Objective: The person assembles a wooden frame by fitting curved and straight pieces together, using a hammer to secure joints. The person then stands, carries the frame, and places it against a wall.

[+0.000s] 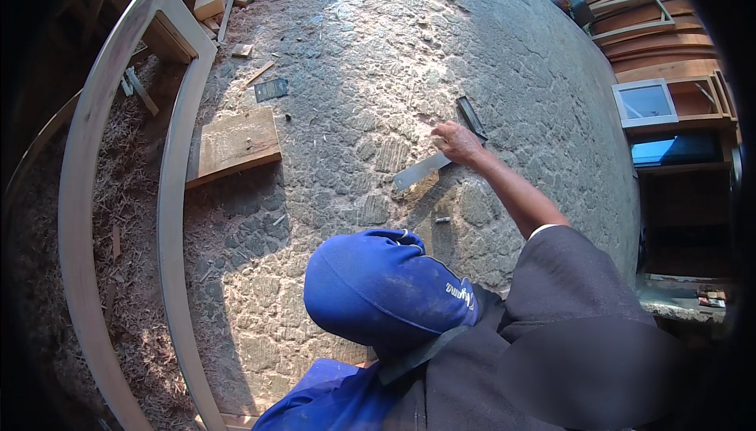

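My right arm reaches forward over the rough stone ground, and my right hand (458, 144) is closed around a try square (422, 172) near its corner. The metal blade points to the lower left, while the dark stock sticks out beyond the fingers to the upper right. Below the blade falls a shadow, so the square looks lifted off the ground. My left hand is out of view. A blue bag (378, 285) on a dark strap hangs in front of my body and hides part of the ground.
A long pale wooden frame (175, 155) stands at the left over wood shavings, with a thick board (240, 144) beside it. A small dark flat piece (272, 90) and offcuts lie farther off. Wooden frames and cabinets (677, 120) line the right side.
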`<action>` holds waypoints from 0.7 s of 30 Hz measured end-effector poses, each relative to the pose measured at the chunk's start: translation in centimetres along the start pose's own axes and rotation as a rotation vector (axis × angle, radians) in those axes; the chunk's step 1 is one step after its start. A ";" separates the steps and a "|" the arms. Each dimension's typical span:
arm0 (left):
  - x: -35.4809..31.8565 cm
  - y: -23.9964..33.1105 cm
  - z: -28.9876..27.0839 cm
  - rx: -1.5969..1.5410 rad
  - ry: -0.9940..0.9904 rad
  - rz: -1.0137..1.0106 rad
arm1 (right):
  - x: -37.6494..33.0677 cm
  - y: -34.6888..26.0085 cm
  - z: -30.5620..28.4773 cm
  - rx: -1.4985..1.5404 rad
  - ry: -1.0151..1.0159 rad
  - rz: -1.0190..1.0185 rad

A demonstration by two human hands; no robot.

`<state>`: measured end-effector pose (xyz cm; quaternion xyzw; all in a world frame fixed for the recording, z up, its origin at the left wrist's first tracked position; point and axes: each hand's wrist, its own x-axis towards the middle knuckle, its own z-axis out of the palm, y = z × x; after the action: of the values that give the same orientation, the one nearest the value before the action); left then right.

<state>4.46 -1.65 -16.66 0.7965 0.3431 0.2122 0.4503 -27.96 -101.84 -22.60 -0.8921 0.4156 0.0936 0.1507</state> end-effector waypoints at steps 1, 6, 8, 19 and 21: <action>0.5 -0.1 -0.6 -0.003 0.005 -0.002 | -0.6 2.0 0.8 0.032 0.021 0.125; 2.9 -0.3 -7.7 -0.223 0.009 -0.037 | -1.2 5.5 4.0 0.165 0.202 0.222; 3.2 -1.0 -10.7 -0.470 -0.116 -0.073 | 0.9 4.1 4.4 0.301 0.271 0.025; -7.5 -10.9 -16.1 -0.167 0.322 -0.193 | 15.0 -20.1 2.9 0.281 0.087 -1.127; -10.0 -14.4 -19.6 -0.040 0.392 -0.258 | 12.3 -26.0 1.2 0.169 -0.056 -1.043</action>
<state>-20.03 7.35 -19.52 0.6805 0.5188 0.3100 0.4142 -0.10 -94.38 -22.36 -0.9623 -0.0816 -0.0036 0.2596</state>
